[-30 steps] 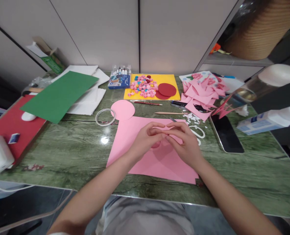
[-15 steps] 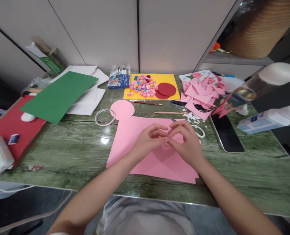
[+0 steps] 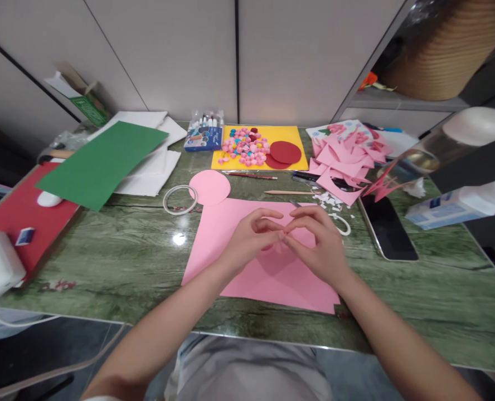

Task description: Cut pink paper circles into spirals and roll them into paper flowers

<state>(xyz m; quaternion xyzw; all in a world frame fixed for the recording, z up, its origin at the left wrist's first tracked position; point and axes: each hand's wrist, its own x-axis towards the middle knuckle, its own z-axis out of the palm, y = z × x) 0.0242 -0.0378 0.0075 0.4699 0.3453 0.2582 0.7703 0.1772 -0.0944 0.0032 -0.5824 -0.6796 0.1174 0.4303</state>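
Observation:
My left hand [image 3: 253, 236] and my right hand [image 3: 320, 242] meet over a sheet of pink paper [image 3: 214, 250] on the table. Thumbs and fingertips are pinched together around a small pink paper strip [image 3: 267, 248], which shows as a curl below the fingers. Most of that strip is hidden by my hands. Scissors with white handles [image 3: 343, 224] lie just beyond my right hand, their blades partly covered. Touching the sheet's far left corner is a pink paper circle [image 3: 209, 187], overlapped by a white tape roll [image 3: 166, 207].
Behind are a yellow sheet [image 3: 239, 164] bearing many small paper pieces, red circles [image 3: 286, 152] and a marker box [image 3: 203, 139]. Pink scraps [image 3: 343, 161], a phone [image 3: 387, 228] and a white bottle [image 3: 452, 206] stand right. Green paper [image 3: 101, 164] lies left.
My pinched fingertips have shifted slightly to the left, and the pink strip's curl now shows nearer my left thumb. Everything else on the table stays put.

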